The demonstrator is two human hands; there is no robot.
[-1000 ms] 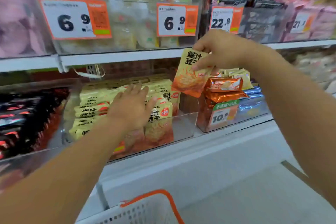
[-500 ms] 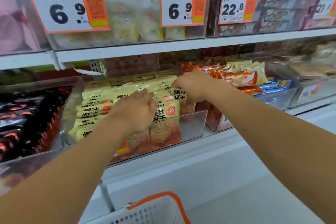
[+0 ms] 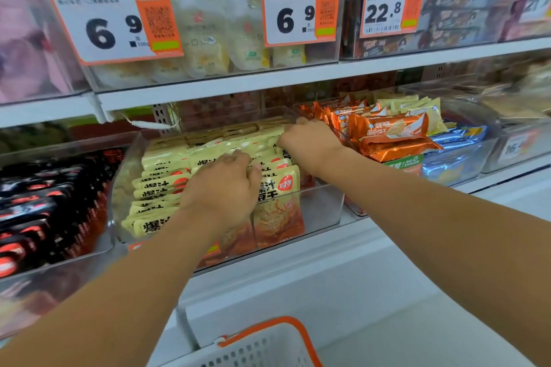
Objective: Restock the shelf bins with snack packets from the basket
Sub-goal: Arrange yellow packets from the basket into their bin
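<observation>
Yellow snack packets [image 3: 190, 158] fill a clear plastic bin [image 3: 322, 205] on the lower shelf. They stand in rows, one behind the other. Both arms reach forward and slightly up into this bin.

The left hand [image 3: 222, 191] sits on top of the packets near the front of the bin. Its fingers are bent and pushed in among the packet tops. One front packet [image 3: 278, 205] with an orange bottom stands just to the right of this hand, touching it.

The right hand [image 3: 310, 143] is farther back, at the right side of the same bin. Its fingers curl down into the packets by the bin wall. I cannot tell if either hand really grips a packet or just presses on them.

Next to the right hand, in the next bin, lie shiny orange biscuit packs [image 3: 387, 131]. Blue packs [image 3: 456, 140] lie beside those. Black and red packs [image 3: 44, 205] fill the bin on the left.

On the shelf above hang orange price tags [image 3: 298, 15].

Down at the bottom is a white basket with an orange rim [image 3: 268, 343], well below the hands.
</observation>
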